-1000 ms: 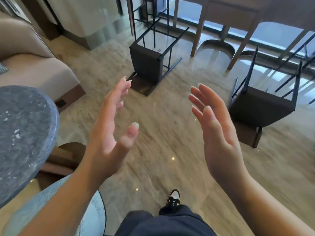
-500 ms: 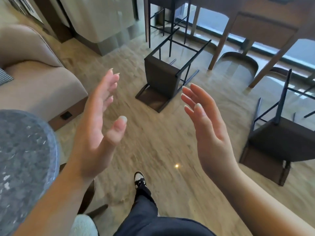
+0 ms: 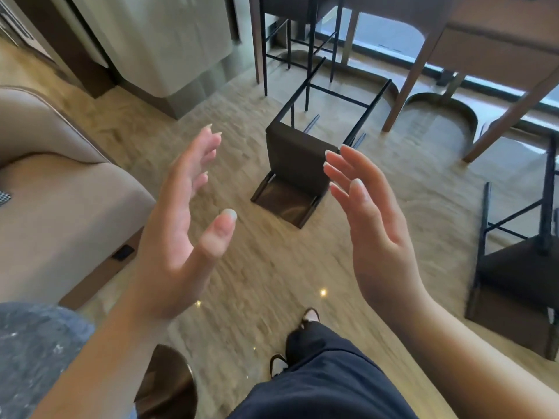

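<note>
A dark chair (image 3: 295, 164) lies tipped over on the polished floor, its thin black legs pointing away from me. My left hand (image 3: 181, 225) and my right hand (image 3: 372, 225) are raised in front of me, palms facing each other, fingers straight, holding nothing. The tipped chair shows between and just beyond the two hands. A second dark chair (image 3: 520, 267) lies tipped over at the right edge, partly cut off by the frame.
A beige sofa (image 3: 60, 201) fills the left side. A grey marble round table (image 3: 33, 358) sits at lower left. A wooden table (image 3: 490, 43) and an upright black-legged chair (image 3: 290, 31) stand at the back. My dark trouser leg (image 3: 320, 376) and shoes are below.
I have walked forward: the tipped chair ahead is closer and more central, the marble table has slid down and left. Both hands stay raised and open.
</note>
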`<state>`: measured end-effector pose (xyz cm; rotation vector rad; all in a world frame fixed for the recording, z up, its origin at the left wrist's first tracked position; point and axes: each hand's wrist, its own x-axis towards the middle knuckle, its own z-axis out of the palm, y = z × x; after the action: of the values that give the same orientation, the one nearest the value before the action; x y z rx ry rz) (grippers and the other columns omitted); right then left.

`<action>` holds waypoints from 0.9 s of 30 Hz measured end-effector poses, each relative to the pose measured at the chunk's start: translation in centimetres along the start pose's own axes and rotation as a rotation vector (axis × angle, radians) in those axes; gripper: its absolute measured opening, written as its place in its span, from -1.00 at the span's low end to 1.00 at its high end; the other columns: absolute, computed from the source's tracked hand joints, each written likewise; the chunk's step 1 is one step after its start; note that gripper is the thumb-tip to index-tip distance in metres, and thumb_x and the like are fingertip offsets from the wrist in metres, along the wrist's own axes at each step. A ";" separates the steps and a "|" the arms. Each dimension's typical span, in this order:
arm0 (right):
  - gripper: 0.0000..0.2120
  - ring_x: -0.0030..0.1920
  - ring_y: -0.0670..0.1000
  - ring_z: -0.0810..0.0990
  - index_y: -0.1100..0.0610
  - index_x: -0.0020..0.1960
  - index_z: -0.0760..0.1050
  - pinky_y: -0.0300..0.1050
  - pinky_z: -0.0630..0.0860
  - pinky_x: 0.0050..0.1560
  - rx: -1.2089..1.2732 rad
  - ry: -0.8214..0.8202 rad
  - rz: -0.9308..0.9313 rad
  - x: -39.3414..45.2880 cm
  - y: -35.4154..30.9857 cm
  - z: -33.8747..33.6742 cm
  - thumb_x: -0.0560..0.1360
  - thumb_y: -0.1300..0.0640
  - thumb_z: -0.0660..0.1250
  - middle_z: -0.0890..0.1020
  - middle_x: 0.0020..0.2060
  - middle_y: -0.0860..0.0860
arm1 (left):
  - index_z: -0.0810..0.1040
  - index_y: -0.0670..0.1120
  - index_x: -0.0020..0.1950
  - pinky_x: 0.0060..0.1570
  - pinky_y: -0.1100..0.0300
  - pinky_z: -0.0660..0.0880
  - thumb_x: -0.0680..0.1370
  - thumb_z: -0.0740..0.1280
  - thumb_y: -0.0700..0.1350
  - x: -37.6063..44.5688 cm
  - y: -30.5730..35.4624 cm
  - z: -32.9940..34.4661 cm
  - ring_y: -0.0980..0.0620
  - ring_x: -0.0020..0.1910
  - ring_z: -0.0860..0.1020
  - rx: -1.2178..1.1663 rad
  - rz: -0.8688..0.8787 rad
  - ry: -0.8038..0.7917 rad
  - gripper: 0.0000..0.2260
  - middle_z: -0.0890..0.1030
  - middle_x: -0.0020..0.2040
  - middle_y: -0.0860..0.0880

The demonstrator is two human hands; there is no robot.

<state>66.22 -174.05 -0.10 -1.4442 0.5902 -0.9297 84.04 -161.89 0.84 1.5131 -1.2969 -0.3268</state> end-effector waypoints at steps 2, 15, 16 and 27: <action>-0.55 0.38 -0.07 0.46 0.05 0.42 0.35 0.03 0.36 0.41 0.008 0.027 -0.001 3.6 1.1 0.5 0.57 -0.06 0.13 0.53 0.33 -0.06 | 0.16 0.01 0.61 0.48 -0.02 0.27 0.59 0.18 0.19 3.3 -2.1 -0.6 -0.01 0.55 0.28 0.004 0.007 -0.012 -0.38 0.31 0.57 0.04; -0.64 0.36 -0.15 0.46 0.02 0.41 0.34 -0.17 0.35 0.40 0.031 0.208 0.060 25.9 8.0 -0.1 0.63 0.06 0.11 0.52 0.33 -0.09 | 0.16 -0.06 0.60 0.48 -0.09 0.28 0.56 0.18 0.02 27.8 -13.2 1.7 -0.03 0.54 0.29 -0.025 0.072 -0.186 -0.39 0.32 0.55 0.03; -0.64 0.36 -0.15 0.46 0.03 0.41 0.34 -0.18 0.35 0.39 0.025 0.221 0.057 27.2 8.1 -0.1 0.63 0.06 0.11 0.52 0.33 -0.09 | 0.16 -0.07 0.60 0.47 -0.10 0.28 0.56 0.19 0.02 29.4 -13.7 1.9 -0.03 0.54 0.30 -0.029 0.076 -0.199 -0.39 0.32 0.55 0.02; -0.59 0.37 -0.12 0.45 0.02 0.42 0.35 -0.11 0.36 0.39 -0.036 0.447 0.044 36.0 10.5 2.6 0.59 -0.02 0.13 0.53 0.32 -0.08 | 0.16 -0.09 0.60 0.46 -0.08 0.30 0.55 0.18 0.01 41.5 -20.8 1.3 -0.02 0.54 0.31 -0.117 0.118 -0.357 -0.37 0.34 0.54 0.02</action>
<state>89.79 -203.20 -3.32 -1.2524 0.9676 -1.2220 109.82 -200.51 -0.04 1.3104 -1.6098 -0.6060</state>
